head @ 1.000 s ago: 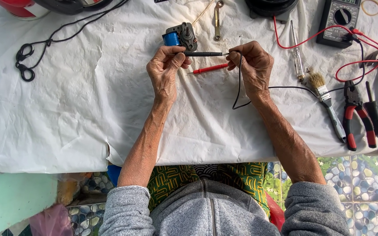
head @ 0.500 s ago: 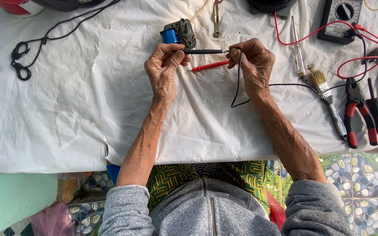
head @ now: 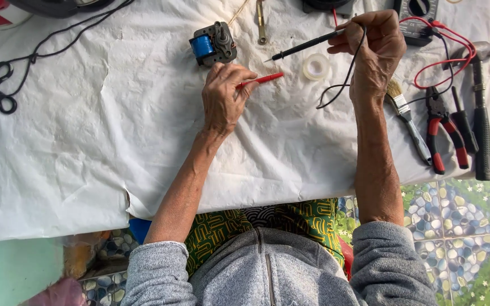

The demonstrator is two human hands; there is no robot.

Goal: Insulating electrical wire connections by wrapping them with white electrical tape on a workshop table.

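Small motor (head: 213,43) on the surface (head: 86,141), left hand (head: 225,96) just in front of it, tape roll (head: 316,67) to its right, right hand (head: 372,45) beyond the roll, brush (head: 405,110), pliers (head: 442,127) and hammer (head: 481,113) farther right, cable (head: 7,85) far left of the motor.

tape roll (head: 316,67) mid-table | brush (head: 405,110), red-handled pliers (head: 443,133), hammer (head: 481,113) right | black cord (head: 7,85) left

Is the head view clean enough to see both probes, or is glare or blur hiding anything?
Head view: even, soft daylight, shadows faint; the white sheet is bright but keeps its wrinkles. The black probe in the right hand and the red probe at the left hand read sharp, no motion blur. Far right edge washes out slightly; the meter is cropped at the top.
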